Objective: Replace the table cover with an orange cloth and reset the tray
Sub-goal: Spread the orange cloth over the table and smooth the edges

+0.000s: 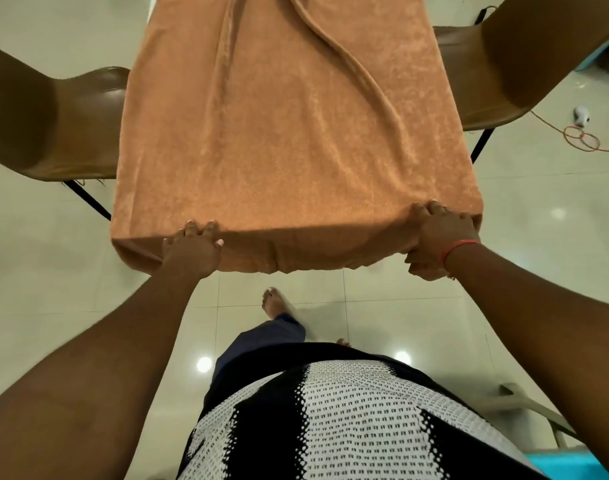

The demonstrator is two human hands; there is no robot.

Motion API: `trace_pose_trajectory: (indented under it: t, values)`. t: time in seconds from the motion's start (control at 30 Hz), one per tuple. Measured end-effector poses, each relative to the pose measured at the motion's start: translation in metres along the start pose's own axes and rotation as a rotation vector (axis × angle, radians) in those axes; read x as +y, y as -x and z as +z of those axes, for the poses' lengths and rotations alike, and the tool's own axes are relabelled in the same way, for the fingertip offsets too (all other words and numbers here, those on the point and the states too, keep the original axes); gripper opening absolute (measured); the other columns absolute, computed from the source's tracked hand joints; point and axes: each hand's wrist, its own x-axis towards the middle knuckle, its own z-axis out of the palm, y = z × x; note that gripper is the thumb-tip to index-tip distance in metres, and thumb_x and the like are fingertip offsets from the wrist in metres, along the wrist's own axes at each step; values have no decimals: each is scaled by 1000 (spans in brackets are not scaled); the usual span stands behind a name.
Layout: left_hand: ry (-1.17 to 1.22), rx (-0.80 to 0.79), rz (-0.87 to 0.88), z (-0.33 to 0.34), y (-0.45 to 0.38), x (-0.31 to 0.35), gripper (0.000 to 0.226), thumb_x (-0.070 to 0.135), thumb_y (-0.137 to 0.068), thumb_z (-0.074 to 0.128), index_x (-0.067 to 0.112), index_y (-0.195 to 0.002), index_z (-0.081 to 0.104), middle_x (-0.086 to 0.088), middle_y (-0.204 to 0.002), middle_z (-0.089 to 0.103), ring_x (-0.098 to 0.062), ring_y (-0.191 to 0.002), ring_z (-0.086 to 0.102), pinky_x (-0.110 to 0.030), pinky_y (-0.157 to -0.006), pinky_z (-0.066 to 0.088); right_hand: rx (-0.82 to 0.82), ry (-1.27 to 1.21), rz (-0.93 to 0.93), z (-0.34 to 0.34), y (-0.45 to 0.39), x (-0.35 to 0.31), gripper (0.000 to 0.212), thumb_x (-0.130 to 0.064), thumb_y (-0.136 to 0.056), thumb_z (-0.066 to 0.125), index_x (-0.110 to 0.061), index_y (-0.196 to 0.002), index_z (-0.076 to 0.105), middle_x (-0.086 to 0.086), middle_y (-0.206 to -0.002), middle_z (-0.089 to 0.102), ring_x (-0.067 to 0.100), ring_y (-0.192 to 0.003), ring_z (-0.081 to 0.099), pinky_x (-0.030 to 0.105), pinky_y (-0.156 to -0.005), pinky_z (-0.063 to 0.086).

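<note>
Now the orange cloth [289, 133] lies over the counter, and I look down at it from above. It runs long, away from me, and its near end hangs over the edge right in front of me. My left hand [191, 249] grips the hanging edge near the left corner, fingers curled over the fold. My right hand [440, 239] grips the same edge near the right corner, fingers bent tight round the cloth (it has a red thread on the wrist). Both hands are about the same way from me, one at each corner, so neither is nearer.

Two long wrinkles run down the cloth from the far end toward me. I think the next move is a pull straight toward me, along the long way of the cloth, to make it flat. If one hand pulls harder, the cloth may go crooked.

A brown chair [78, 123] stands on the left side and another chair [469, 74] on the right, both touching the cloth sides. I see no tray, so I think that part is not done yet.
</note>
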Motion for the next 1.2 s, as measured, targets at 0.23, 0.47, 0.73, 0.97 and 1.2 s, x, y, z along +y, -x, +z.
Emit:
trace_pose_trajectory:
  t: [0.23,0.47,0.73,0.97,1.2]
  values:
    - [78,-58,-10,3,14,-22,59,48,-101,31,30,-154,15,-4,-164,7,-36,-148,14,-62,-116,14,-99,-70,87,-17,10,-11,91,-35,-72,83,-13,-145,32,18,-139,49,35,-121,53,50,-108,38]
    - [133,66,-4,-15,-3,-67,60,50,-97,37,25,-150,25,-6,-159,25,-34,-144,25,-57,-115,21,5,-109,-34,-72,-9,-89,57,-24,-96,36,-21,-152,24,13,-158,27,37,-142,31,58,-113,28]
    - [221,142,-20,-33,-56,-214,70,60,-96,29,29,-156,10,-5,-164,11,-28,-150,12,-55,-118,12,10,-139,-378,-152,-36,-370,61,-26,-100,37,-21,-157,14,9,-165,11,33,-150,14,56,-120,15]
    - [217,154,-74,-48,-85,-423,77,71,-92,21,31,-155,4,-5,-164,5,-28,-151,7,-57,-117,8,22,-151,-582,-213,-42,-635,63,-40,-99,38,-22,-156,17,7,-165,12,31,-150,16,51,-119,20]
    - [242,133,-203,-63,-117,-581,89,78,-79,-1,32,-155,-1,-4,-165,1,-29,-151,6,-57,-117,10,-47,-172,-749,-267,-41,-814,65,-44,-100,38,-22,-157,13,9,-165,12,31,-150,17,51,-120,20]
